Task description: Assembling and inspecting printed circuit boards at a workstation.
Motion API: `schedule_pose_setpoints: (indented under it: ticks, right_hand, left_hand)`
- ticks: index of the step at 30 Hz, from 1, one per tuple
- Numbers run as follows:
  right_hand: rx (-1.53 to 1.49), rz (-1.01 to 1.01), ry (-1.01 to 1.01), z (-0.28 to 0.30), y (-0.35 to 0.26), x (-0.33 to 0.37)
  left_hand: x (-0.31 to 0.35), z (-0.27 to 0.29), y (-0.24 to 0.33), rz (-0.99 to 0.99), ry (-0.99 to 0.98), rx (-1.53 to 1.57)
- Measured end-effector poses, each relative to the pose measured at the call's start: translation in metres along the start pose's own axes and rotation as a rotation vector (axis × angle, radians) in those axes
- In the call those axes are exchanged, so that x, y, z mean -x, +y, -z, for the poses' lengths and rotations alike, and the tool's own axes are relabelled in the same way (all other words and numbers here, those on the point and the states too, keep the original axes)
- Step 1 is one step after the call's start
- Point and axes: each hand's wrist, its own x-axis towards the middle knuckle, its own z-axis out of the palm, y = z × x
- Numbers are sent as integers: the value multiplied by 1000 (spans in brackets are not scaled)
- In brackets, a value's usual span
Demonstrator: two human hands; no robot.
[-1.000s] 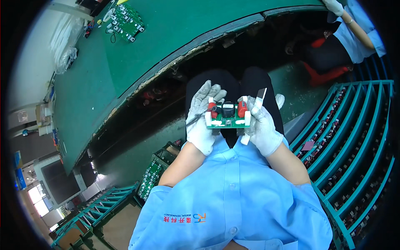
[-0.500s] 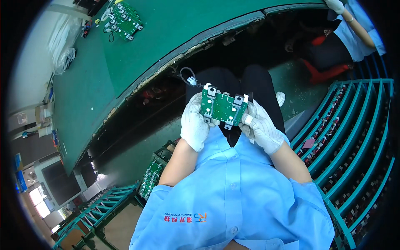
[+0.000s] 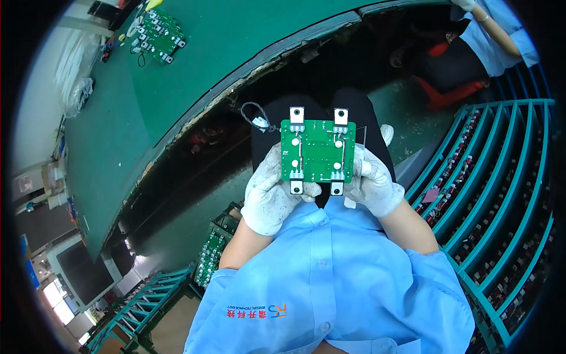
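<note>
Above my lap I hold a green circuit board (image 3: pixel 318 151) with its broad face toward me. Black and silver transistors stick out past its upper and lower edges, and white dots mark the face. A dark looped cable with a white connector (image 3: pixel 260 123) hangs off its left side. My left hand (image 3: pixel 270 192), in a white knit glove, is closed on the board's lower left edge. My right hand (image 3: pixel 372 184), gloved too, grips the lower right edge. Fingers of both hands are partly hidden behind the board.
A green workbench (image 3: pixel 194 65) curves ahead, with more circuit boards (image 3: pixel 160 36) at its far left. To the right stands a teal rack (image 3: pixel 501 194) holding rows of parts. Boards sit in a crate (image 3: pixel 210 259) at lower left. Another person (image 3: pixel 495 35) sits at upper right.
The board has turned from a tilt to nearly square and face-on, and looks larger. Both hands moved with it, keeping their grip. The surroundings shifted slightly left in view.
</note>
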Motion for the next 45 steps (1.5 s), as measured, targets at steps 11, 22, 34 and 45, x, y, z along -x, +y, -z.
schedule_pose_setpoints:
  ticks: [11,22,34,45]
  right_hand:
    - [-75,-6,19,-1,3,-3]
    - [-95,-80,-38,20,10,-16]
    - [-78,-80,63,9,2,-16]
    - [-73,-55,7,17,1,-12]
  left_hand:
    - [3,-2,1,-18,104,-58]
    - [0,13,5,12,99,-115]
    - [-3,1,4,-70,139,-84]
    - [-3,9,2,-3,46,-119]
